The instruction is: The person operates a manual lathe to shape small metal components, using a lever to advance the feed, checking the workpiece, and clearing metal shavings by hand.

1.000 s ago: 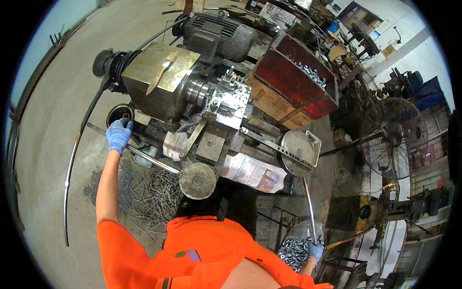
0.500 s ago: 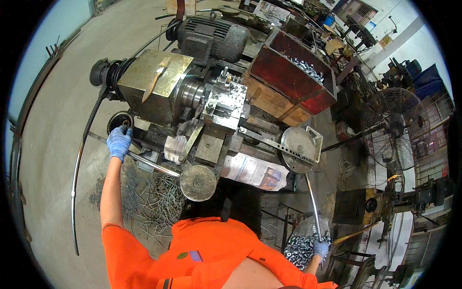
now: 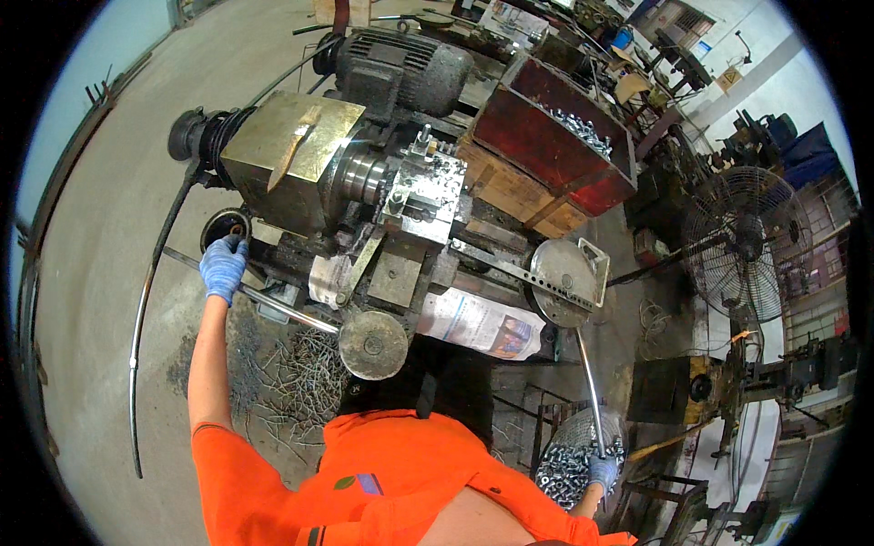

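Grey floor (image 3: 100, 300) — a tangle of metal shavings (image 3: 299, 382) heaped on it, dark grit (image 3: 242, 364) spread alongside

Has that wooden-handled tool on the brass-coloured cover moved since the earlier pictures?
No: the wooden-handled tool lies at the same slant and spot on the brass-coloured cover.

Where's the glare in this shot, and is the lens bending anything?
Head view: strong glare on the silver block, softer sheen on the brass-coloured cover, thin highlight along the lever; head view again: the base of the pale wall bows at left, and the corners go black.
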### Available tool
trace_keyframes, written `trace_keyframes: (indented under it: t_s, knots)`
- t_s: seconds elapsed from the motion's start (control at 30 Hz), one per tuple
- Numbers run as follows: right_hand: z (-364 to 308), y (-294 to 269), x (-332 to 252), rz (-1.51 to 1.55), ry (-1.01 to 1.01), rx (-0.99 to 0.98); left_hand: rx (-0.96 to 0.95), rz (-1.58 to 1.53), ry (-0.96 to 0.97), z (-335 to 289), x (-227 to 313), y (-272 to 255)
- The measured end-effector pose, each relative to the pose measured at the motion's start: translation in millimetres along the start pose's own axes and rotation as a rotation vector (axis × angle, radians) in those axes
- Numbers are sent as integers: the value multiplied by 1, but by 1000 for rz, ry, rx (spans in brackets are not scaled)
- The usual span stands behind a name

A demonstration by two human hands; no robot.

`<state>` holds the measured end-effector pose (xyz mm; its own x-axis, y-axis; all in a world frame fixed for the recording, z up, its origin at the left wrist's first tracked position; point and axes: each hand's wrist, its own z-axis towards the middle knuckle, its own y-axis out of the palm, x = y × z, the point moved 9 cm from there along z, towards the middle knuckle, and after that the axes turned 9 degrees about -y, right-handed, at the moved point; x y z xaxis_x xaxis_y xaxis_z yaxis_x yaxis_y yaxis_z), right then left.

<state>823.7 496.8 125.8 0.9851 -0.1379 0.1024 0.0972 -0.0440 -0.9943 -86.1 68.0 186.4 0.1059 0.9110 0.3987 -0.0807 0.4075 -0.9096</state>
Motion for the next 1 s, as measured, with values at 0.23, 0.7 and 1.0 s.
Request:
trace_keyframes:
  t_s: [0.23,0.7,1.0]
  knots:
    - [-1,6,5,-18,71,-63,-7,24,0,-1,1,-1]
    - [-11,0,2,-31,124,-47,-25,16,-6,1,1,0]
    - [-14,2,2,-28,100,-43,17,35,9,2,-2,1]
